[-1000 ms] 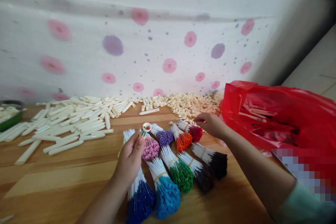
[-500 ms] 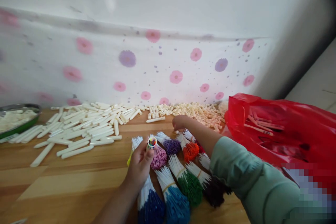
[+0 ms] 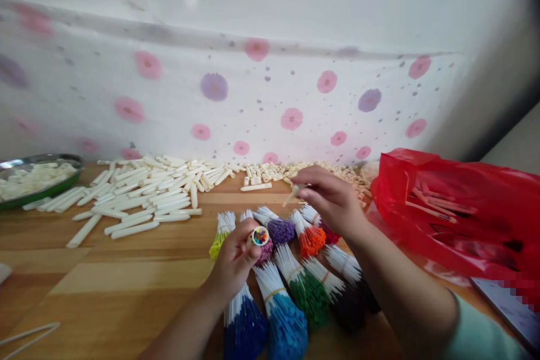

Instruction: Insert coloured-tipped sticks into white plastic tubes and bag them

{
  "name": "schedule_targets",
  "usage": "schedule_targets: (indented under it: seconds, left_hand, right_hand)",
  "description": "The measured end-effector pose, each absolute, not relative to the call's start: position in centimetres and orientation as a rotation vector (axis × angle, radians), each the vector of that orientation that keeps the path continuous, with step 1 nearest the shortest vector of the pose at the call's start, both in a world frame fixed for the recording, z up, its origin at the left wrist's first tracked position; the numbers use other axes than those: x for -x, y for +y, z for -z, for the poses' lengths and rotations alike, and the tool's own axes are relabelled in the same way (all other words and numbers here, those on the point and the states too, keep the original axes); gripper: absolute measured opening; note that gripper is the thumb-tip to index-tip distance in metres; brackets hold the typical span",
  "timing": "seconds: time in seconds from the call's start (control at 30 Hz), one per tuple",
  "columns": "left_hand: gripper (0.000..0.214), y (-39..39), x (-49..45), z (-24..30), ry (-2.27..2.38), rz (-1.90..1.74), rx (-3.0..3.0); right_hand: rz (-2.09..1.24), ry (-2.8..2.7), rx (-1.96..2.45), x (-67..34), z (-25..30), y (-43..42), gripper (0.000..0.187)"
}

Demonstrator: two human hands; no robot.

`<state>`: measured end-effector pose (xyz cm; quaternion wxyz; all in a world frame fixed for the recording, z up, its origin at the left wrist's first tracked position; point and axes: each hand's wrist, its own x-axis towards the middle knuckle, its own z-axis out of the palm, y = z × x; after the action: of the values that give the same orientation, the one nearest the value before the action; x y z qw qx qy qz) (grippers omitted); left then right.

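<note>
My left hand (image 3: 234,261) is closed round a short white tube (image 3: 259,235) whose open end shows several coloured tips. My right hand (image 3: 329,197) is raised above the bundles and pinches a small cream piece (image 3: 292,194) between thumb and fingers. Beneath both hands several bundles of thin white sticks with coloured ends fan out on the wooden table (image 3: 105,287): yellow (image 3: 219,233), purple (image 3: 278,228), orange (image 3: 310,236), green (image 3: 310,292), light blue (image 3: 282,315), dark blue (image 3: 242,326) and dark ones partly hidden by my right forearm.
A heap of long white tubes (image 3: 143,194) lies at the left-centre. A pile of small cream pieces (image 3: 274,171) runs along the flowered cloth (image 3: 253,101) at the back. A green-rimmed metal tray (image 3: 37,177) sits far left. A red plastic bag (image 3: 455,208) stands at the right.
My right hand reached back to the cream pile, then came up above the bundles with a small cream piece pinched. My left hand kept its hold on the tube.
</note>
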<state>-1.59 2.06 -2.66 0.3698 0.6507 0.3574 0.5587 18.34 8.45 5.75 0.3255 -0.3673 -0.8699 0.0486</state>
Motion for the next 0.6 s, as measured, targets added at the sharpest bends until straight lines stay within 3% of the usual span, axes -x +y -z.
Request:
schedule_targets:
  seconds: [0.07,0.17,0.6]
  left_hand:
    - [0.051,1.7,1.4,2.5,0.849,-1.396,-1.711]
    - [0.05,1.2,1.1,2.3,0.83,-1.339,-1.767]
    - [0.039,0.8,1.0,1.5,0.95,-1.219,-1.848]
  right_hand:
    - [-0.343,-1.908,0.513,-19.3,-6.1,4.5,0.02]
    - [-0.51,-1.815,0.308,-19.6,-6.2,0.8,0.024]
    - [-0.28,-2.095,0.216,-17.8,-6.2,0.5,0.033]
